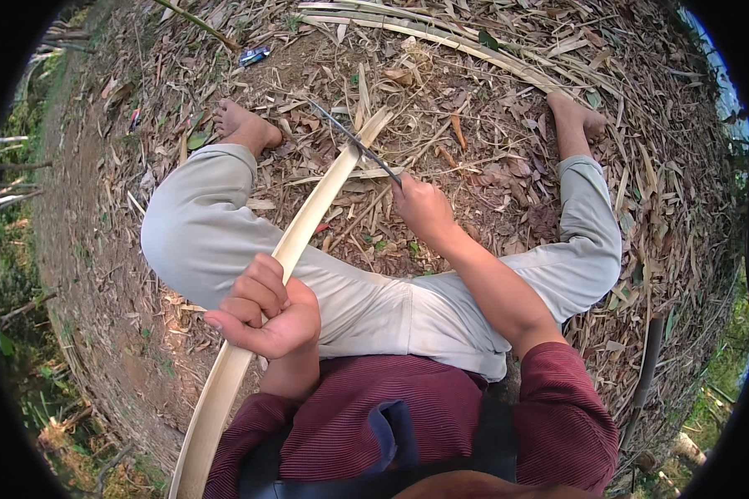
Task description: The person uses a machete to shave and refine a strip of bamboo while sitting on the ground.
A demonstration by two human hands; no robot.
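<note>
My left hand [266,309] is closed around a long, pale split-bamboo strip [323,200]. The strip runs from the lower left, past my left thigh, to its far end between my feet. My right hand [424,209] grips the handle of a knife, mostly hidden in my fist. Its dark, narrow blade [348,135] lies slantwise across the strip near the far end, touching it. Thin shavings [404,129] lie around that far end.
I sit on leaf-covered ground, legs spread, my bare left foot [245,126] and right foot [576,116] either side. Several long pale strips [474,51] lie beyond. A small blue packet [254,56] rests at the far left. A dark pole [649,362] lies at my right.
</note>
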